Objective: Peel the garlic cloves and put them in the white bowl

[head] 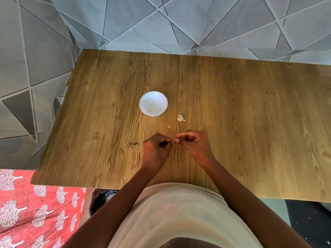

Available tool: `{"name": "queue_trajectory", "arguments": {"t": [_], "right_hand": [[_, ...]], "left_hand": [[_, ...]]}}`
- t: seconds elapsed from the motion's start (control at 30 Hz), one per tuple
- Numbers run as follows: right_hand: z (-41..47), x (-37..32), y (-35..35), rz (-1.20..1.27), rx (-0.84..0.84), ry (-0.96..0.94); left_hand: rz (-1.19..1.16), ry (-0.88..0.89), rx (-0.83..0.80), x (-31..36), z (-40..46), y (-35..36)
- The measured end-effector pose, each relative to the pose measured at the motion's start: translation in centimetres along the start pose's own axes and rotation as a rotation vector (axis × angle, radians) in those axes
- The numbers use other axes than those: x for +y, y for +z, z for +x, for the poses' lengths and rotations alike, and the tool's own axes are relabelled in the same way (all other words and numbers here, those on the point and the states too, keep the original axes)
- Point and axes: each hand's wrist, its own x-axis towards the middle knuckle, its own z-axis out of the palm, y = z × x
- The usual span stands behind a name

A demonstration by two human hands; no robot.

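Both hands are working the skin off one garlic clove.

The left hand [157,146] and right hand [194,142] are meeting fingertip to fingertip, both pinching the small garlic clove [175,140] between them above the table [250,122]. Just beyond the grip, a scrap of skin [169,126] and a clump of garlic [181,118] are lying on the wood; farther out and a little left, the white bowl [153,103] is already holding a few pale pieces. Peeling looks unfinished; next, I judge, the bared clove must be carried forward and dropped in.
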Motion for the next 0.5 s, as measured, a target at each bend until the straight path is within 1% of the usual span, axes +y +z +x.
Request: {"name": "queue_trajectory", "arguments": {"t": [0.13, 0.3, 0.5], "right_hand": [[0.11, 0.14, -0.01, -0.010, 0.025, -0.006], [-0.13, 0.00, 0.00, -0.013, 0.015, -0.005], [-0.25, -0.36, 0.02, -0.047, 0.023, -0.004]], "left_hand": [[0.008, 0.013, -0.016, 0.08, -0.04, 0.21], [0.025, 0.012, -0.002, 0.05, -0.18, 0.16], [-0.025, -0.019, -0.018, 0.13, -0.14, -0.12]]}}
